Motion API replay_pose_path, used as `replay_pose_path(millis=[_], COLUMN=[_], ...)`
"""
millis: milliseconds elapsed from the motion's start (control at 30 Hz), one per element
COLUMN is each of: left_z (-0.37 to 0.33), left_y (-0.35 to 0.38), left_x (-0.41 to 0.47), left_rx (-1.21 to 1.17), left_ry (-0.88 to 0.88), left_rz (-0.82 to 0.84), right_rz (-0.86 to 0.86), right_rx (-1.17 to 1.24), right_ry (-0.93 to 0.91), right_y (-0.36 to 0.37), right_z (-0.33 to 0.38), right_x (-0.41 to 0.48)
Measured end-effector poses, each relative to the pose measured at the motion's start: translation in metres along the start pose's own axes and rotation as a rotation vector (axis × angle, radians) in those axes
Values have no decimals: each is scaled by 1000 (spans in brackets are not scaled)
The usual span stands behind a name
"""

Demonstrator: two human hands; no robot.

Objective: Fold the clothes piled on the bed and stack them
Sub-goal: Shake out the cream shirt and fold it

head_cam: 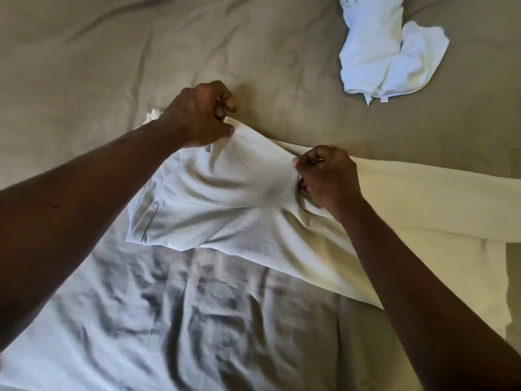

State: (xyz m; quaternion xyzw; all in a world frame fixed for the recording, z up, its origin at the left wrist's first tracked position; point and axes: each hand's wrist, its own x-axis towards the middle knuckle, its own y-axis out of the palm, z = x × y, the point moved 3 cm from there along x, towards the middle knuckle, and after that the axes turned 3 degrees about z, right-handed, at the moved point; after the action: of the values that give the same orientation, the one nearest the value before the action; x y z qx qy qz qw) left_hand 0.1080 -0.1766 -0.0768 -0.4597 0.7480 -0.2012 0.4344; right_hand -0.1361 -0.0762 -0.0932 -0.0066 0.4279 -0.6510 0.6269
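Note:
A cream ribbed garment (242, 198) lies across the middle of the bed, its long part running off to the right. My left hand (200, 114) pinches its far left corner and lifts it a little. My right hand (327, 176) grips a bunch of the same fabric at the far edge, about a forearm's length to the right. Between the two hands the cloth is pulled taut. Under the garment, nearer to me, a thin white garment (169, 320) is spread flat and wrinkled.
A crumpled white garment (389, 52) lies at the far right on the olive-brown bedcover (112, 52). A small bit of white cloth (152, 115) peeks out behind my left wrist. The bedcover stretches bare to the far left.

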Motion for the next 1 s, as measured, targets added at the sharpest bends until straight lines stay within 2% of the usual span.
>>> replay_pose_path(millis=[133,233,333,433,500,567,633,700,767,833,900,1000], left_z=[-9,-11,-3,6,20,39,57,70,77,72,55,41], left_y=[1,-1,-4,3,14,21,28,38,46,52,55,61], left_x=[-14,-30,-53,-84,-101,-117,-128,-132,-135,-135,-130,-109], left_rx=[-149,-192,-31,162,248,183,60,34,23,41,110,288], left_ry=[-38,47,230,398,370,185,-71,-254,-344,-321,-187,-24], left_rz=[-13,-123,-237,-179,-189,-331,-483,-520,-493,-521,-568,-518], right_rz=[-17,-15,-107,-63,14,10,-48,-116,-103,-34,53,94], right_rx=[27,54,-18,-368,-613,-670,-609,-566,-577,-696,-846,-968], right_ry=[-26,-117,-423,-794,-924,-943,-919,-907,-877,-847,-827,-859], right_y=[4,5,4,12,24,31,35,41,54,73,90,99], right_z=[1,3,5,-1,-14,-22,-19,-10,-2,2,-2,-16], right_x=[-3,-17,-44,-68,-75,-80,-83,-85,-82,-76,-70,-64])
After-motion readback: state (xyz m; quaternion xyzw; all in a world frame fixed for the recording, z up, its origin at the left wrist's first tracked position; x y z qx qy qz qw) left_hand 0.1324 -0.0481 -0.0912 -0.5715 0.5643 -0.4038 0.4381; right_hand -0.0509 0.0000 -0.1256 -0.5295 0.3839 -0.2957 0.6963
